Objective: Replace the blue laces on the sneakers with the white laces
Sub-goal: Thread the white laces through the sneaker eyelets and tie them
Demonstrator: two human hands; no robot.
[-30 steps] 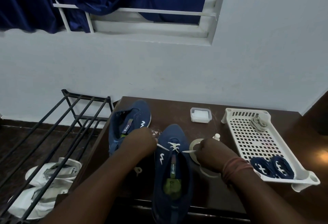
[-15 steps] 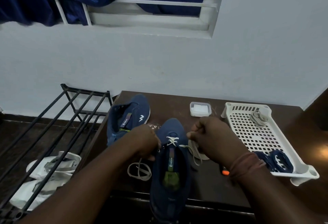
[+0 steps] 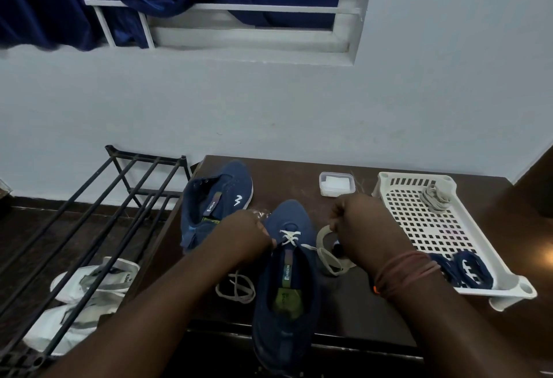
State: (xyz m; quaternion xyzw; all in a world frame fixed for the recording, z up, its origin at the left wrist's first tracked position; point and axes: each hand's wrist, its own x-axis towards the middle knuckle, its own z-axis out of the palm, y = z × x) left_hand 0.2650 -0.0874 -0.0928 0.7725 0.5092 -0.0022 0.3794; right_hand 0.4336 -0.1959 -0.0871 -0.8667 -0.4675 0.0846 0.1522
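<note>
Two navy knit sneakers on dark table: near sneaker [image 3: 285, 288] centre, one white flat lace [image 3: 289, 237] crossed at toe eyelets; far sneaker [image 3: 215, 201] left, unlaced. Left hand [image 3: 245, 235] and right hand [image 3: 359, 222] each curled, pinching a lace end. One perforated white plastic tray [image 3: 431, 228] right holds two blue lace bundles [image 3: 462, 268].

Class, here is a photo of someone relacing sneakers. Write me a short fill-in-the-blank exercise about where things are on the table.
1. The near sneaker has a ____ lace crossed at its front eyelets.
2. The removed blue laces lie in the white ____.
3. The right hand pinches the loose lace end, on the ____ side of the shoe.
4. The far sneaker has ____ lace threaded.

Missing words: white; tray; right; no
</note>
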